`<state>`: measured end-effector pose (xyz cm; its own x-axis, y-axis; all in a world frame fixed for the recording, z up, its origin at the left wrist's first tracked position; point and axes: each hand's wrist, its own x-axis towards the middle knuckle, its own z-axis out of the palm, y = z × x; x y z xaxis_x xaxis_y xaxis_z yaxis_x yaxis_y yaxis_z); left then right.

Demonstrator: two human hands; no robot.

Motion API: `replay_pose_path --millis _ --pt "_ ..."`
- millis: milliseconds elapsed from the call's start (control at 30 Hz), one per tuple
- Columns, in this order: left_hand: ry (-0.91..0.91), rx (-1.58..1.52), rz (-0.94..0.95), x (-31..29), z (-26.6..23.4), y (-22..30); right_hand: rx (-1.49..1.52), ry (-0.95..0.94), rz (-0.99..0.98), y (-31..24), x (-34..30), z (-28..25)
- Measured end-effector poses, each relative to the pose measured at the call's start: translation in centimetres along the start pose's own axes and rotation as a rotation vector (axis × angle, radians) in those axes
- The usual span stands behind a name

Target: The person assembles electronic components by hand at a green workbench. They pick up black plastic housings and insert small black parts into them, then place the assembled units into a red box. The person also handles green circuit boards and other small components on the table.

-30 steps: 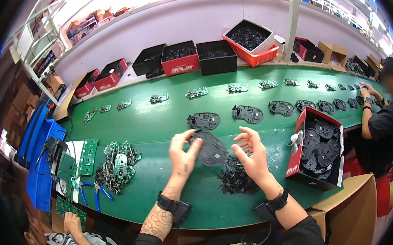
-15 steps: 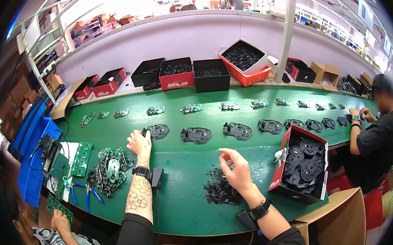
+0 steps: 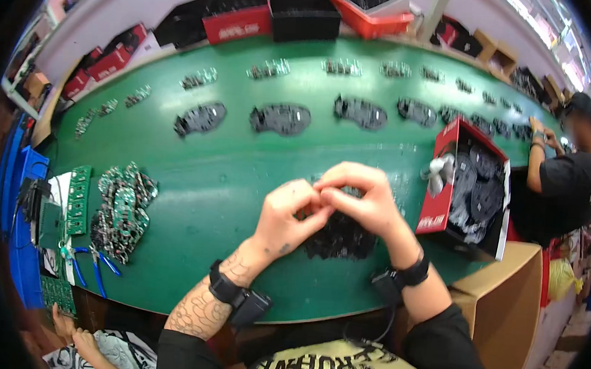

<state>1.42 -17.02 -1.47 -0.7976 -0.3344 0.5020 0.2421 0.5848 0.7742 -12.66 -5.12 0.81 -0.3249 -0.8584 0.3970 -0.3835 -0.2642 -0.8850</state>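
My left hand and my right hand meet over a heap of small black plastic parts. Thumbs and forefingers are pinched together, tips touching or nearly so; anything between them is too small or hidden to make out. Beyond them lies a row of black mouse base shells, the closest being one shell and another shell. Farther back runs a row of small green circuit boards. A black band with a box-like unit sits on each of my wrists.
Right of my hands stands a tilted red-and-black box of black shells, beside an open cardboard carton. At left lie piled circuit boards and blue-handled pliers. One person's hands hold a board lower left; a co-worker stands far right.
My left hand has left the black shell in the row and come back to the heap, fingertips meeting my right hand's. The view has tilted downward.
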Motion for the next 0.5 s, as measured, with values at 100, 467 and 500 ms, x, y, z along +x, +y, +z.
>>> replay_pose_path --millis 100,467,500 --pt "0.011 -0.151 -0.171 -0.4 -0.1 -0.3 0.103 -0.022 0.107 0.2 -0.2 -0.3" --pt "-0.022 -0.317 -0.397 -0.5 -1.2 -0.7 -0.089 -0.151 -0.043 0.4 0.6 -0.2" --pt "-0.027 -0.326 -0.41 -0.5 -1.2 -0.7 -0.112 -0.15 -0.052 0.4 0.6 -0.1"
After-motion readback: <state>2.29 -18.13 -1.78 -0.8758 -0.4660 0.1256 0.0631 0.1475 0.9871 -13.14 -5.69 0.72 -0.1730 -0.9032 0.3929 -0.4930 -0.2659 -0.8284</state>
